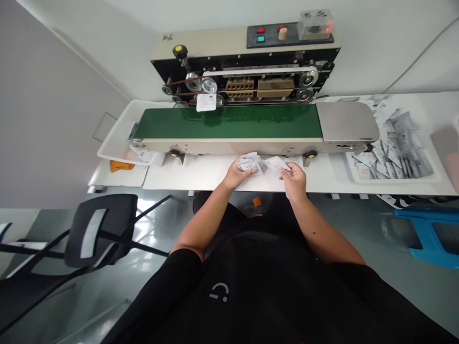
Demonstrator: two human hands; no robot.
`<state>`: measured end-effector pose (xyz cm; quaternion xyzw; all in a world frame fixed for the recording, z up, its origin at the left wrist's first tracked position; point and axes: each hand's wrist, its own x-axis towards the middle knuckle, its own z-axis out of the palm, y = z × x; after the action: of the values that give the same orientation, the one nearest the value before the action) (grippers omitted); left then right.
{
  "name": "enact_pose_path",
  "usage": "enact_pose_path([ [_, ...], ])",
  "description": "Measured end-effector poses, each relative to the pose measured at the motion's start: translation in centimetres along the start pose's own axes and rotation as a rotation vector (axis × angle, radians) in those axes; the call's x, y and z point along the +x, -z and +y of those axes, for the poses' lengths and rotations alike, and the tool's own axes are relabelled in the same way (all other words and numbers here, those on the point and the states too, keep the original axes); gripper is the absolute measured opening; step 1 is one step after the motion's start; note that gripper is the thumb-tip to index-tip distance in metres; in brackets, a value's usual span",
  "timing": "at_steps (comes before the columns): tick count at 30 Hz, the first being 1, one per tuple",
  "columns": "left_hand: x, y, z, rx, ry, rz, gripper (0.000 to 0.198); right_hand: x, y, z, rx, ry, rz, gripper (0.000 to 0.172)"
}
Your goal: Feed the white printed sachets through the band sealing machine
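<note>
My left hand [235, 175] is closed around a small stack of white printed sachets [250, 163], just over the table's front edge. Beside it, my right hand [294, 181] pinches a single white sachet [277, 164] by its right corner. The two hands are a short way apart, in front of a band sealing machine [229, 146]. On that machine, another white sachet [206, 102] stands at the rollers on the left part of the green conveyor belt [265, 122].
A white tray [394, 181] heaped with sachets stands at the right. To the left, a white bin [116, 131] sits under the belt's end, near an orange item [121, 166]. A black chair [103, 229] and a blue stool [430, 231] flank me.
</note>
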<state>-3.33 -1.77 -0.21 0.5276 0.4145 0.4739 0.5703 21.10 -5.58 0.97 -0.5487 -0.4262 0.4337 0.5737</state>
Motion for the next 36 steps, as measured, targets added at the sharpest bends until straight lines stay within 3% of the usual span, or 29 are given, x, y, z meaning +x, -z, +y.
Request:
enact_pose_path([
  [4, 0.2, 0.3, -0.1, -0.036, 0.005, -0.02, 0.081, 0.7, 3.0, -4.7, -0.06, 0.227, 0.117, 0.042],
  [8, 0.4, 0.2, 0.0, -0.078, 0.007, -0.047, 0.077, 5.7, 6.2, -12.2, -0.029, 0.337, 0.256, 0.028],
  [11, 0.5, 0.1, 0.0, -0.075, 0.011, -0.048, 0.076, 10.4, 7.3, -17.2, -0.055, 0.164, 0.238, 0.008],
  [14, 0.5, 0.2, -0.1, -0.078, 0.017, -0.047, 0.078, 13.8, 7.1, -19.9, -0.088, -0.133, 0.113, 0.011],
  [17, 0.5, 0.3, -0.1, -0.078, 0.024, -0.051, 0.078, 15.7, 6.1, -20.8, -0.081, -0.28, 0.094, 0.016],
  [27, 0.5, 0.2, -0.2, -0.049, 0.036, -0.035, 0.075, 18.5, 2.5, -20.0, -0.094, -0.401, -0.018, 0.017],
  [36, 0.4, 0.0, 0.3, -0.069, 0.039, -0.046, 0.074, 17.5, 3.4, -19.8, -0.01, -0.477, 0.019, 0.016],
])
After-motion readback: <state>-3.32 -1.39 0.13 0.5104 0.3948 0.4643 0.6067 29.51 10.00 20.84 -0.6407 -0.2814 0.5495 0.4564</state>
